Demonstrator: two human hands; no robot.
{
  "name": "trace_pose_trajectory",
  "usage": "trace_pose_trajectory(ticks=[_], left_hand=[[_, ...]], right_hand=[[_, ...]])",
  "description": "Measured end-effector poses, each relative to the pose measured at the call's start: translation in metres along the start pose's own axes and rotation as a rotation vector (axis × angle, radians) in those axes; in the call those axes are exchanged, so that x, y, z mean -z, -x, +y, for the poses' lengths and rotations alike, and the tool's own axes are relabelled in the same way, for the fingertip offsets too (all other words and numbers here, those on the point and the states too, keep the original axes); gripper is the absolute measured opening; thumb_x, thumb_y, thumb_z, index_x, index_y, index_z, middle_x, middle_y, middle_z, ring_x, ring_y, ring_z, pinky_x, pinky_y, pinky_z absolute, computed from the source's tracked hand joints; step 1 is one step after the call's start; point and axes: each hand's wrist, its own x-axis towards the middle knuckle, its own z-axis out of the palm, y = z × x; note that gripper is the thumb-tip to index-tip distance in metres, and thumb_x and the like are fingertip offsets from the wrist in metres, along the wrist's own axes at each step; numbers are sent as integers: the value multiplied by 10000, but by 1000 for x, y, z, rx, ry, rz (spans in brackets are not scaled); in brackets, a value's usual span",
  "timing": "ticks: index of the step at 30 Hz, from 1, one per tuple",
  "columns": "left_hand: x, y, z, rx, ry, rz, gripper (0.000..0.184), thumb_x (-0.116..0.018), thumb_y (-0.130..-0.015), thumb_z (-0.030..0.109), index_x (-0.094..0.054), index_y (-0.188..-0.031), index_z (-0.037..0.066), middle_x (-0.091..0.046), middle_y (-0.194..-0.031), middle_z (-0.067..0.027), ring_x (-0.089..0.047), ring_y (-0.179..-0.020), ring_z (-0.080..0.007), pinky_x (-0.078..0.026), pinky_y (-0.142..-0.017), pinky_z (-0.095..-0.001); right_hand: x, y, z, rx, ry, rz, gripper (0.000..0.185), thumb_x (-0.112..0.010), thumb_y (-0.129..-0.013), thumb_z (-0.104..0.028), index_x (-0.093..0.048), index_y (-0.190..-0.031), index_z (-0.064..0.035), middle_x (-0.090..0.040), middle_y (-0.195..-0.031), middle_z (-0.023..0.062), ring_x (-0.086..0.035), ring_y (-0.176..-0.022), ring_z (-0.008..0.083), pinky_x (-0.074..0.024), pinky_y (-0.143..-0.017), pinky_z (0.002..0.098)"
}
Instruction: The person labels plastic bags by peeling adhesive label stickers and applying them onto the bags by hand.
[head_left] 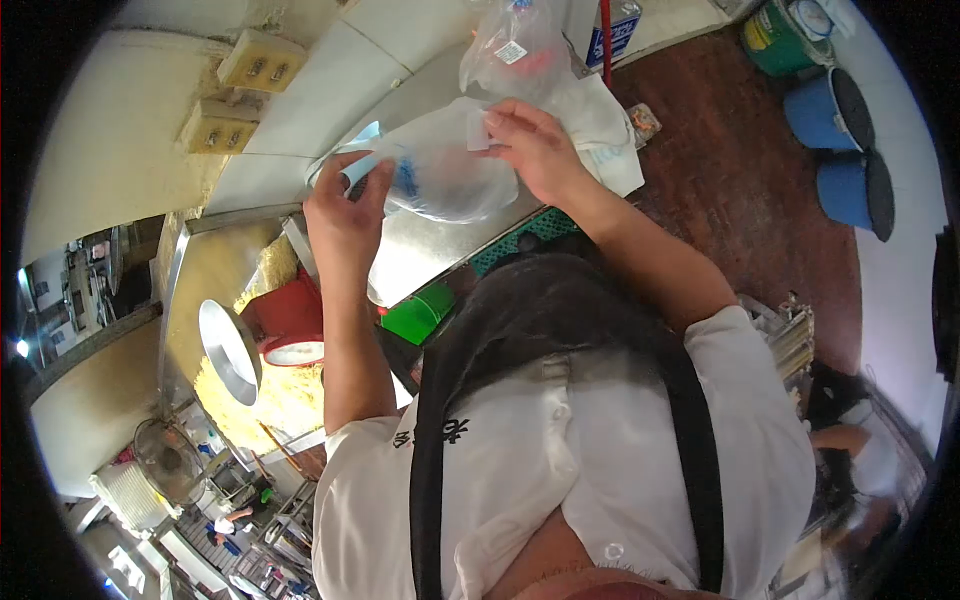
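A clear plastic bag [455, 185] with blue print lies over the metal counter [415, 250] in front of me. My left hand [347, 200] pinches its left side, where a light-blue strip shows between thumb and fingers. At the bag's upper right edge, my right hand [532, 148] grips a whitish flap between thumb and fingers. What the bag holds cannot be made out. Behind it stands another clear bag [515, 55] with a white label and something reddish inside. A white cloth [610, 130] lies to the right of my right hand.
Left of my forearm, a red container [285, 315] and a metal bowl [229, 352] sit among yellow noodles [270, 400]. A green container [418, 314] is near my apron. Blue buckets [825, 110] stand on the floor at right. Another person's arm [838, 438] shows lower right.
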Motion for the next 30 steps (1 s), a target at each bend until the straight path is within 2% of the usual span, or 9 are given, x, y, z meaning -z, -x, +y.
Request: trace_pose_trajectory(ticks=[4,7,10,16,19,22,25,28,30], left_hand=[[-7,-7,7,40,-37,72,301,-777,-861,235,-673,-960,-29,-662,-658,-134,-642,-560,-162,-489,-549,-289],[-16,-9,11,8,13,117,284,-757,-889,240,-654,-914,-24,-622,-617,-59,-562,-499,-93,-454,-490,-260],[-18,-18,5,-5,-62,146,366,-768,-866,267,-594,-813,-50,-614,-588,-133,-585,-477,-160,-467,-482,-315],[-18,-19,12,26,32,128,391,-753,-870,262,-538,-753,-43,-583,-542,-129,-567,-463,-141,-462,-478,-309],[-20,-16,19,87,21,117,397,-752,-871,265,-533,-743,-41,-577,-537,-124,-565,-458,-134,-458,-474,-305],[-20,-11,20,71,30,109,391,-751,-875,260,-538,-747,-41,-578,-544,-119,-569,-454,-133,-453,-466,-303],[-20,-9,19,53,27,110,300,-749,-894,236,-624,-844,-32,-630,-629,-60,-565,-471,-107,-440,-450,-270],[-21,-6,26,112,52,109,290,-745,-898,234,-630,-863,-29,-622,-622,-55,-561,-480,-101,-440,-457,-263],[-24,-7,21,84,17,111,292,-740,-905,241,-632,-874,-29,-612,-615,-49,-559,-486,-98,-439,-462,-259]], right_hand=[[-10,21,-16,341,704,227,126,-666,-943,-153,-670,-995,-38,-672,-943,61,-624,-844,199,-509,-785,310],[-15,11,-4,870,964,127,124,-703,-885,-122,-671,-979,-47,-644,-879,55,-608,-811,225,-492,-757,338],[-16,11,13,990,1209,-114,280,-748,-813,-236,-674,-1039,-88,-617,-882,80,-588,-851,271,-488,-816,397],[-13,53,10,772,1135,-317,407,-734,-841,-338,-627,-1116,-57,-592,-1020,117,-551,-994,314,-430,-914,471],[-29,28,21,788,973,92,441,-711,-886,-267,-571,-1231,-32,-590,-1070,158,-554,-1038,355,-440,-910,452],[1,-29,88,569,959,365,468,-659,-925,-336,-529,-1234,-10,-579,-1117,186,-535,-1083,396,-403,-956,507],[15,-33,64,435,834,343,601,-654,-923,-407,-468,-1302,21,-551,-1217,238,-510,-1142,422,-381,-1007,515],[-14,1,29,576,965,167,823,-667,-895,-488,-353,-1415,67,-442,-1376,313,-428,-1278,459,-320,-1091,534],[-9,13,62,619,1087,94,937,-682,-883,-510,-240,-1481,59,-342,-1465,311,-349,-1356,455,-277,-1132,519]])
